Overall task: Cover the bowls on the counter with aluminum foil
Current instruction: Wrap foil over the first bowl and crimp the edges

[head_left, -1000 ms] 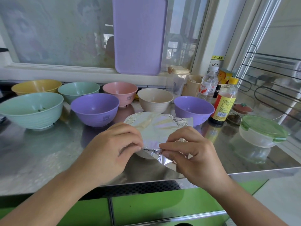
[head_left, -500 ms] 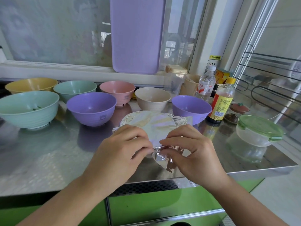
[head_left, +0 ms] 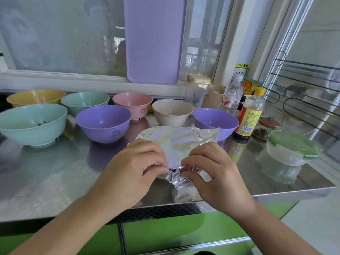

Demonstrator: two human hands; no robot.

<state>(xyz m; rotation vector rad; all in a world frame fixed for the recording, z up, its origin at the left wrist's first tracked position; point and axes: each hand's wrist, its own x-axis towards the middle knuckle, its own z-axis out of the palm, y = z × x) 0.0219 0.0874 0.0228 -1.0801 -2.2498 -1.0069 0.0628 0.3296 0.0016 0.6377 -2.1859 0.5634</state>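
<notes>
A sheet of aluminum foil point(head_left: 176, 142) lies stretched over a bowl near the counter's front edge; the bowl itself is almost wholly hidden under it. My left hand point(head_left: 132, 166) and my right hand point(head_left: 211, 168) pinch the foil's crumpled near edge at the bowl's front rim. Several uncovered bowls stand behind: a large mint one point(head_left: 33, 124), a yellow one point(head_left: 35, 97), a small mint one point(head_left: 84, 102), a purple one point(head_left: 103, 122), a pink one point(head_left: 132, 103), a beige one point(head_left: 172, 112) and a second purple one point(head_left: 215, 120).
A steel counter point(head_left: 46, 172) carries everything. At the right stand a sauce bottle point(head_left: 249, 115), a water bottle point(head_left: 232, 96) and a green-lidded clear container point(head_left: 290, 148). A lilac tray point(head_left: 154, 39) leans on the window. A wire rack point(head_left: 303, 92) hangs at the right.
Both hands have worked the foil's near edge downward over the rim; the loose flap is more crumpled and tucked lower. The view has shifted slightly.
</notes>
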